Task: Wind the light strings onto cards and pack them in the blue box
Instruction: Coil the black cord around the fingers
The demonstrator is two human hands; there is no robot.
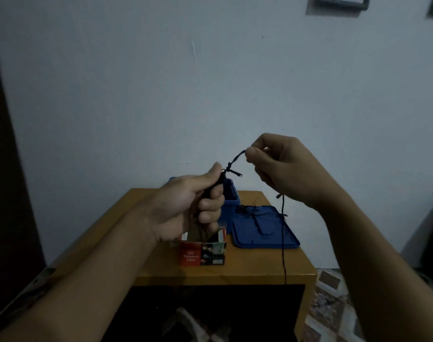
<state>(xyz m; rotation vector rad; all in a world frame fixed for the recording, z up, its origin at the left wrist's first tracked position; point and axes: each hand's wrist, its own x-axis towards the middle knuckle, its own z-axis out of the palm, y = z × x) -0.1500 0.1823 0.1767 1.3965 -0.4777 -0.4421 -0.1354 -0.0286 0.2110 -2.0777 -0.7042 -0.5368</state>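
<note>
While the left hand (185, 206) clamped a bundle of thin black light string (217, 185), the right hand's (284, 169) fingers (252, 154) pinched its free strand above the orange worktop (250, 270).

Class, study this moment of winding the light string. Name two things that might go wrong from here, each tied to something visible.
1. The light string hangs from the right hand over the edge of the table; it may snag there when pulled.
2. A loose tangle lies on the blue lid; tugging might knot it or drag the lid.
</note>
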